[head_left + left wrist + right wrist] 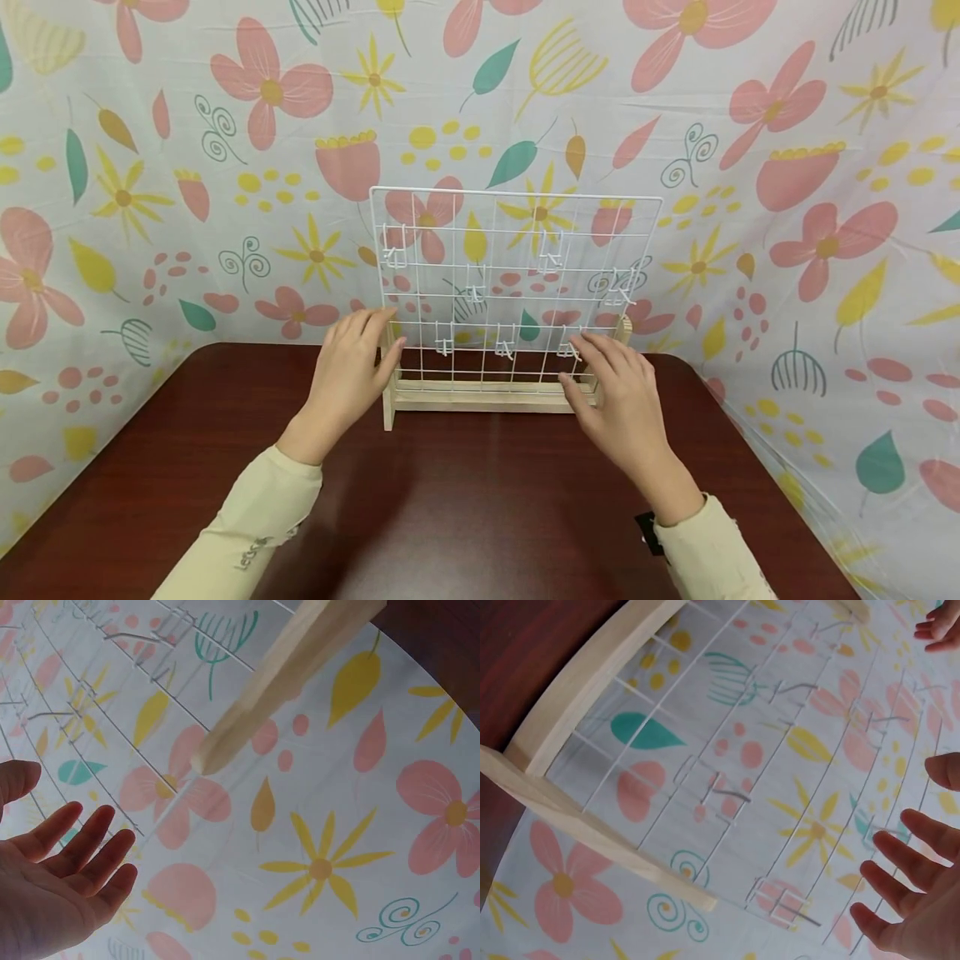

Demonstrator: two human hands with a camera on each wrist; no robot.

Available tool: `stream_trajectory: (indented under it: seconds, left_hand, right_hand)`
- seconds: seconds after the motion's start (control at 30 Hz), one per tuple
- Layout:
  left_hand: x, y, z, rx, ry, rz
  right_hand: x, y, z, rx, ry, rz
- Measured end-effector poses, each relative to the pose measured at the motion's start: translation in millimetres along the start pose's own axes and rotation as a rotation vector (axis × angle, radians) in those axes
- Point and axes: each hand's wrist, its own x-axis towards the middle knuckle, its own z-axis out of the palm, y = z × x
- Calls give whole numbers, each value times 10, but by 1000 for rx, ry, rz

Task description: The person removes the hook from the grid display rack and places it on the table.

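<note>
A white wire grid panel (517,297) stands upright in a pale wooden base (491,402) at the back of the table. Several white hooks, among them a hook (550,260) high on the right, hang from its wires. My left hand (345,371) is raised by the panel's left side, fingers spread and holding nothing. In the left wrist view, its fingertips are near the grid's edge, beside a wooden post (262,697). My right hand (622,400) is at the lower right, fingers loosely extended and overlapping a hook in the head view. The right wrist view shows its palm (930,922) empty.
A dark red-brown table (480,500) lies under the stand. Behind and around it hangs a white cloth (435,92) printed with flowers and leaves. A small black item (647,532) shows beside the right sleeve.
</note>
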Motion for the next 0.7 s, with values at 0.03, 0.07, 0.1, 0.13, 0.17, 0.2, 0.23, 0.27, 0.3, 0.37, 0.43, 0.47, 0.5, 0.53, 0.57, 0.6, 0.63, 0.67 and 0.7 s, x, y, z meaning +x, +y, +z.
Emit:
stream_trajectory:
  seconds: [0.03,0.07,0.1,0.13,0.17,0.2,0.23,0.27,0.3,0.37,0.43,0.47,0.5,0.53,0.57,0.6,0.63,0.67,0.7]
  left_hand:
    - [7,-16,1,-6,13,3]
    - [14,-32,2,-12,25,5]
    - [20,-46,2,-16,38,7]
    - [27,-59,1,-19,48,8]
    - [34,-74,2,-21,60,8]
    - [40,-88,3,-24,69,7]
    - [48,-100,4,-28,77,2]
    - [55,-111,2,-34,86,-3]
    - [62,-122,0,-40,92,-12]
    - [73,-143,-4,-59,105,-30]
    - [86,-160,-11,-86,115,-50]
    - [93,-169,-14,-98,119,-59]
    - [102,-178,-16,-110,122,-68]
    - [110,-187,-18,-120,122,-76]
    - [119,-195,-19,-128,120,-85]
    - [128,-209,-15,-135,116,-94]
    - [136,-221,-14,-141,110,-106]
    - [140,-234,-12,-145,103,-116]
    - [144,-248,-9,-148,94,-128]
  right_hand:
    - [15,14,-2,11,17,5]
    - [31,30,-4,20,32,8]
    - [47,45,-8,31,46,15]
    - [63,60,-12,41,58,21]
    - [78,75,-17,50,70,28]
    - [94,89,-24,57,80,34]
    - [111,104,-30,66,91,40]
    - [126,122,-38,72,100,45]
    - [143,138,-45,80,110,52]
    - [177,172,-57,85,131,63]
    - [207,209,-69,89,151,76]
    - [220,227,-74,89,158,83]
    - [235,245,-77,89,169,90]
    - [248,265,-82,88,175,92]
    - [259,285,-87,86,177,93]
    - [267,304,-91,88,184,98]
    - [274,323,-94,93,191,103]
    - [280,343,-96,94,194,104]
    - [285,363,-95,98,202,105]
